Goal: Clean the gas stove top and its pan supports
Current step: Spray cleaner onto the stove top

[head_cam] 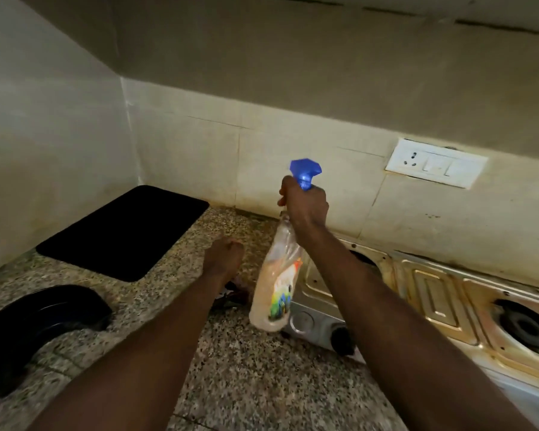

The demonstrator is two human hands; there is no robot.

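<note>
My right hand grips the neck of a clear spray bottle with a blue trigger head, lifted in the air above the counter beside the stove's left end. The steel gas stove lies at the right, stained, with a bare burner and no pan supports on it. A black knob sits on its front. My left hand reaches down to the granite counter left of the bottle, fingers curled over something dark and partly hidden; I cannot tell whether it grips it.
A black rectangular mat lies in the counter's back left corner. A dark round pan sits at the left front. A white wall socket plate is on the tiled backsplash above the stove. Speckled granite counter spreads in front.
</note>
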